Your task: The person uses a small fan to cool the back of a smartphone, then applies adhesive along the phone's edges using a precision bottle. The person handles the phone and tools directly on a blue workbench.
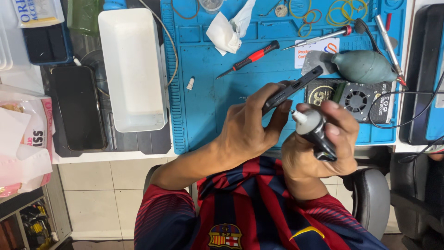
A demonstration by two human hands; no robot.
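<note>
Phone (291, 88) gripped in left hand (247, 127), glue tube (314, 129) in right hand (323, 148)

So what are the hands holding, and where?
The left hand grips a dark phone by its lower end; the right hand wraps a small nozzle-tipped bottle around its body.

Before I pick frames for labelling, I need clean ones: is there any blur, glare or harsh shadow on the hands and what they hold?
Head view: evenly lit, no harsh shadows; the left hand and phone frame are sharp; the right hand and its tube are slightly soft, the pale nozzle a little bright; mild sheen on the phone lying at the left; the blue mat reads clearly.
</note>
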